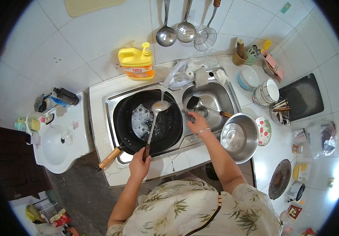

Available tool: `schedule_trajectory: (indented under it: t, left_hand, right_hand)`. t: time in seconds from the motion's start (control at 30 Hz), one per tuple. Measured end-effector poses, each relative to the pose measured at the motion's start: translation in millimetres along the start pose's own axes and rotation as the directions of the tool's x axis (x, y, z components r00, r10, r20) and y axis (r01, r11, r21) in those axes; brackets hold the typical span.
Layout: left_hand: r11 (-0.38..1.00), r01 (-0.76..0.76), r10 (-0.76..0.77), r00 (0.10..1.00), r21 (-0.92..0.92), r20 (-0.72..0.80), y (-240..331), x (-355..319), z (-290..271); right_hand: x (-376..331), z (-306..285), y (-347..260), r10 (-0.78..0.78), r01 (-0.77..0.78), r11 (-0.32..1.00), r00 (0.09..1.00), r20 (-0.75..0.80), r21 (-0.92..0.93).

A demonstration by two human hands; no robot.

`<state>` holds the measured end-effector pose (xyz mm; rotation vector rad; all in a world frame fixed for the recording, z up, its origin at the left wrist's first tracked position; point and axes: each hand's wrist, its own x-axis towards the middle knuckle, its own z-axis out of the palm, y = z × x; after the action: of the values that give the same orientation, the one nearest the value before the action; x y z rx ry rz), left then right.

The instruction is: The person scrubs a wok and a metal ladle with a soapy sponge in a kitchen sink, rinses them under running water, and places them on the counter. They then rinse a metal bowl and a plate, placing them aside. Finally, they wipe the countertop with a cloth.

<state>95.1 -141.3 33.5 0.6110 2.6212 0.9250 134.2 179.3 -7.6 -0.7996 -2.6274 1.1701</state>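
Observation:
My left hand (139, 165) grips the dark handle of a metal ladle (152, 126), whose bowl lies under the running water from the faucet (174, 74). Beneath it, a big black wok (174, 135) sits in the left sink basin, with white foam and water inside and its wooden handle jutting toward the near left. My right hand (199, 123), wearing a bracelet, is closed on a grey steel wool scrubber (188, 115) just right of the wok's rim. In the right basin (222, 96) rests a spatula with a black head (193, 102) and wooden handle.
A steel bowl (239, 137) stands right of the sink beside a patterned dish (264, 131). Stacked bowls (271, 91) and chopsticks are farther right. A yellow detergent jug (136, 63) stands behind the sink; ladles and a strainer (205, 38) hang above. A white washbasin (59, 157) is left.

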Motion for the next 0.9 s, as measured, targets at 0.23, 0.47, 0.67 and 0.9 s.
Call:
schedule_trajectory:
  t: [0.23, 0.47, 0.67, 0.9]
  left_hand:
    - [0.997, 0.039, -0.036, 0.998, -0.065, 0.045, 4.3, 7.5, 11.6]
    - [0.973, 0.043, -0.015, 0.992, -0.225, 0.126, -1.8, 4.5, 17.6]
    - [0.949, -0.055, 0.137, 0.959, -0.310, 0.247, 41.2, 25.5, 54.2]
    - [0.939, 0.150, -0.061, 0.958, -0.309, 0.280, 87.3, 68.1, 144.5]
  right_hand:
    - [3.6, -13.9, -8.7, 0.097, -0.097, 0.995, 0.991, 0.091, -0.003]
    - [6.5, -32.1, -6.6, 0.061, -0.059, 0.996, 0.998, -0.023, 0.073]
    - [25.2, -66.8, 19.3, 0.081, 0.010, 0.962, 0.943, -0.322, 0.273]
    - [24.4, -90.6, 24.0, 0.056, -0.013, 0.979, 0.977, -0.207, 0.204]
